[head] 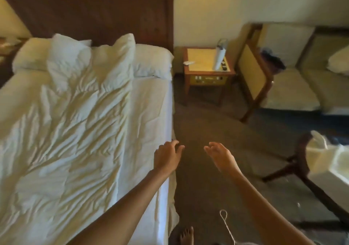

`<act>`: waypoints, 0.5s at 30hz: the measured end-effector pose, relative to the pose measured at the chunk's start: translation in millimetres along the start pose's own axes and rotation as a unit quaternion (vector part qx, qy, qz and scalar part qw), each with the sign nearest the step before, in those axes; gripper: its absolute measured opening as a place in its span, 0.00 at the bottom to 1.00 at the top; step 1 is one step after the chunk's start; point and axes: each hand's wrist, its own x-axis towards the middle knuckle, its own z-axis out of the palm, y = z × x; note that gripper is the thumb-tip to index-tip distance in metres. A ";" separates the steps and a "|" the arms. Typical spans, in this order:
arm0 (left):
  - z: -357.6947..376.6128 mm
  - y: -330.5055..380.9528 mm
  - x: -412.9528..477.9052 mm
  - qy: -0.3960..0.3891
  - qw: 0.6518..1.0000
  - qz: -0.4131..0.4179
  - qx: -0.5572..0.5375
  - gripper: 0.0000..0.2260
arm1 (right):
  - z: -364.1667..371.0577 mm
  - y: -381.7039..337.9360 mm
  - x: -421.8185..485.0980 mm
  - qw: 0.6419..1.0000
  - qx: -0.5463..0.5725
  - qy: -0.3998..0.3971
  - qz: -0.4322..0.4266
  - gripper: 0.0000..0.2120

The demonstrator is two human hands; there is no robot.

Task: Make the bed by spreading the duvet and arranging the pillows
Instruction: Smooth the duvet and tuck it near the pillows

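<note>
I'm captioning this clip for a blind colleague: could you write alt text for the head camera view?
A person's left hand and right hand reach forward, open and empty, beside a bed whose wrinkled white duvet lies bunched along the middle. Two pillows lie at the headboard, and a wooden nightstand stands on the carpet.

Two bare forearms are stretched forward from the near edge. The left hand (167,156) is held palm down with fingers loosely spread. The right hand (221,155) is turned palm up, fingers relaxed and slightly curled. Nothing is held. A bare foot (186,235) is seen near.
</note>
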 end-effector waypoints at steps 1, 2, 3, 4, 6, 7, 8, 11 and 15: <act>-12.6 -1.9 13.8 0.014 1.000 -0.013 -0.001 0.20 | 2.3 -17.3 18.7 1.000 -0.009 -0.015 -0.019 0.23; -23.9 -3.1 26.8 0.027 0.999 -0.027 -0.003 0.20 | 4.9 -33.7 35.8 0.999 -0.016 -0.030 -0.033 0.24; -33.5 -4.7 39.5 0.038 0.998 -0.040 -0.009 0.20 | 7.6 -47.8 52.2 0.998 -0.020 -0.043 -0.047 0.24; -42.4 -7.6 54.4 0.051 0.997 -0.055 -0.016 0.21 | 10.9 -62.5 71.6 0.996 -0.027 -0.058 -0.060 0.25; -57.4 -12.9 83.6 0.069 0.994 -0.084 -0.027 0.21 | 17.5 -88.3 107.7 0.991 -0.046 -0.082 -0.090 0.26; -63.4 -15.5 100.4 0.077 0.991 -0.101 -0.034 0.21 | 21.7 -101.7 127.8 0.989 -0.050 -0.096 -0.102 0.26; -67.3 -17.7 117.2 0.088 0.989 -0.117 -0.036 0.21 | 25.9 -113.1 148.7 0.986 -0.056 -0.112 -0.109 0.26; -78.3 -19.3 168.3 0.103 0.981 -0.157 -0.045 0.21 | 37.0 -144.8 214.1 0.975 -0.081 -0.150 -0.141 0.26; -93.0 -15.6 243.4 0.122 0.968 -0.211 -0.053 0.21 | 47.7 -187.8 309.2 0.957 -0.085 -0.215 -0.173 0.27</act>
